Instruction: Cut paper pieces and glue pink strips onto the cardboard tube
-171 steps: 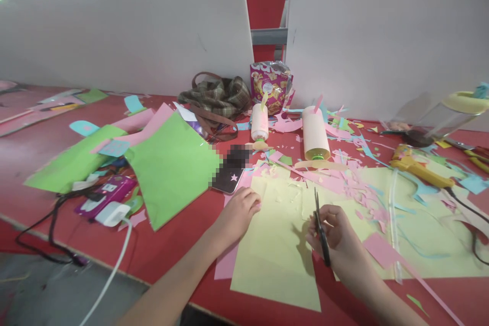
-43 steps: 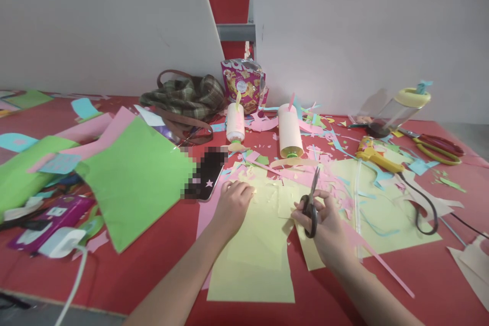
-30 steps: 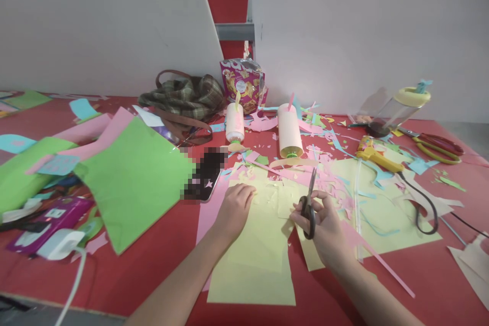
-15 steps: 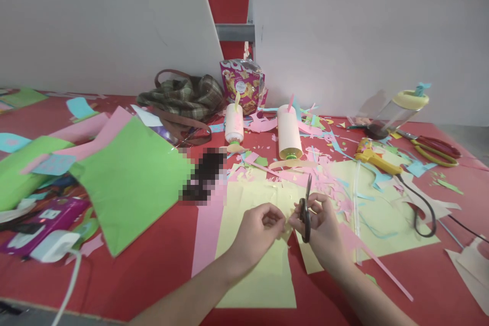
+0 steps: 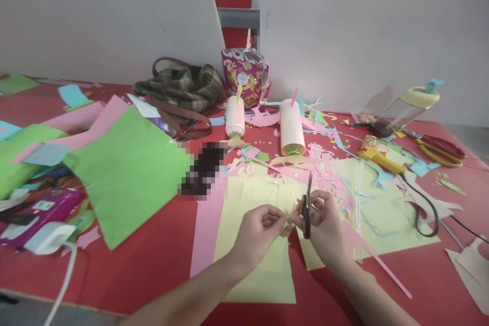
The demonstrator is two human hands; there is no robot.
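Note:
My left hand (image 5: 255, 234) is closed in a pinch on a small scrap of pale yellow paper (image 5: 289, 215). Across from it, my right hand (image 5: 326, 226) has black-handled scissors (image 5: 306, 214) hooked on its fingers, blades pointing up and away from me. The thumb and fingertips of that hand also meet at the scrap, whose shape is partly hidden by the fingers. Beneath both hands lie pale yellow sheets (image 5: 263, 285), over a pink sheet (image 5: 206, 234) on the left.
Two paper-wrapped cylinders (image 5: 292, 127) stand behind the hands among paper scraps. A yellow glue gun (image 5: 382, 159), red-and-yellow-handled scissors (image 5: 443, 150) and a clear jar (image 5: 405, 109) are on the right. Green card (image 5: 130, 178) and a purple box (image 5: 46, 214) lie left.
The view has shifted slightly, so the background items sit a little higher. My hands stay close together, and the yellow scrap between the fingertips shows more.

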